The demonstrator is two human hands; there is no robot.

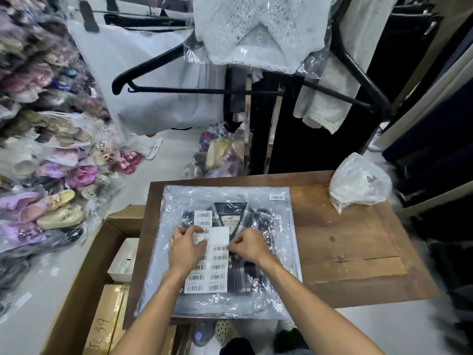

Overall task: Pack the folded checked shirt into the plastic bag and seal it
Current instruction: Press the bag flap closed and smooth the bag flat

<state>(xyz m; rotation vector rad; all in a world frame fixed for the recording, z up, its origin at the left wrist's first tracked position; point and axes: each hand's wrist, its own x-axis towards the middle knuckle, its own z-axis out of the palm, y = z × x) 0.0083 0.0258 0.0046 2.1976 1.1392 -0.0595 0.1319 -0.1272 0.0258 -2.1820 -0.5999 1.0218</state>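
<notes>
The folded checked shirt (240, 219) lies inside a clear plastic bag (279, 252) flat on the wooden table (353, 242). A white sheet of barcode stickers (217, 275) rests on top of the bag over the shirt. My left hand (186, 248) presses on the sheet's left column, fingers spread and curled. My right hand (249, 245) pinches at the sheet's right edge with thumb and forefinger; the sticker itself is too small to see. One barcode label (277, 197) is stuck at the bag's far right corner.
A crumpled plastic bag (358, 180) sits on the table's far right corner. Open cardboard boxes (84, 290) with smaller boxes stand left of the table. Bagged shoes (46, 175) pile up at left. Hangers and hanging garments (256, 32) are ahead.
</notes>
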